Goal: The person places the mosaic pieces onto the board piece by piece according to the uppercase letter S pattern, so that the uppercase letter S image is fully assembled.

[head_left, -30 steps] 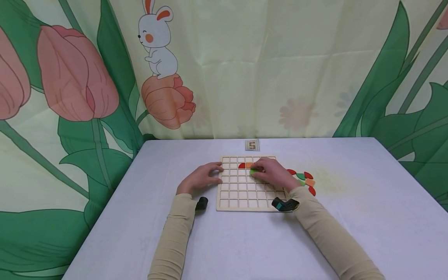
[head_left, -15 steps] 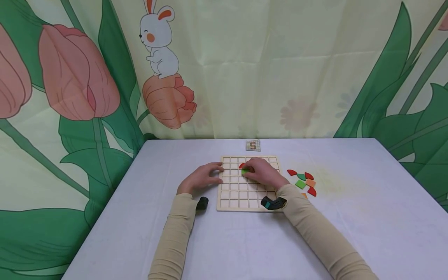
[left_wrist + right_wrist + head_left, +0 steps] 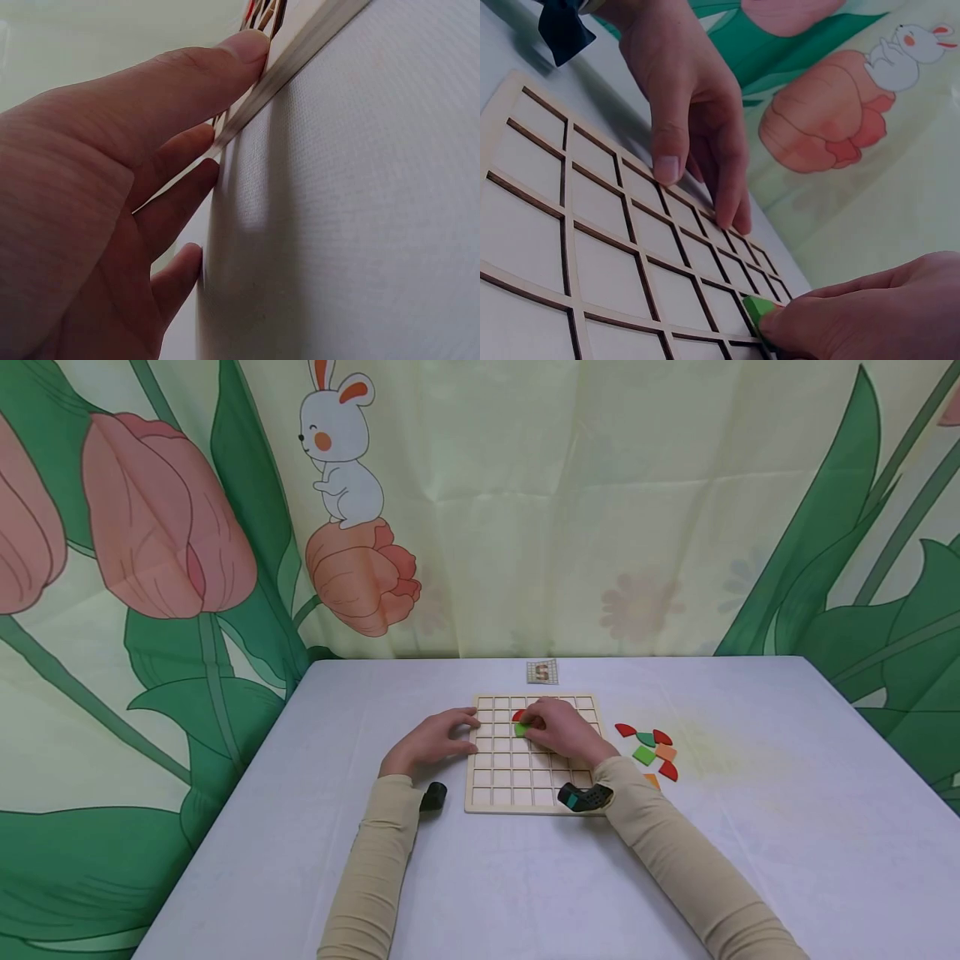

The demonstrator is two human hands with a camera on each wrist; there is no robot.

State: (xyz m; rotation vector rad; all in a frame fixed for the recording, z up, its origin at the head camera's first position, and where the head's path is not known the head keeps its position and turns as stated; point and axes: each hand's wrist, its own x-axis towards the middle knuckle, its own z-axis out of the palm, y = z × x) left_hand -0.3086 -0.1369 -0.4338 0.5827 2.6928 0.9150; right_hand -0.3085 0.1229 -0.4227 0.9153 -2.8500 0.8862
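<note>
Can see the right hand (image 3: 562, 727) pinching a green piece (image 3: 521, 730) at the board (image 3: 501, 781), just on the near side of a red piece (image 3: 517, 715) and partly covered by the fingertips. Cannot tell whether seated in a square or slightly raised. In the right wrist view, can make out only a green corner beside the thumb. Hidden under palm and wrist: several squares toward the board's right side. Can see the left hand (image 3: 431, 739) spread loosely, thumb and fingers apart, touching the board's left edge. Cannot see every fingertip's contact there. On the table (image 3: 750, 860), right of the board: loose pieces (image 3: 643, 755) in red, green and orange, with an orange piece (image 3: 653, 780) partly behind the right sleeve (image 3: 630, 777). Beyond the board: a card (image 3: 542, 672), too small for reading finer print.
</note>
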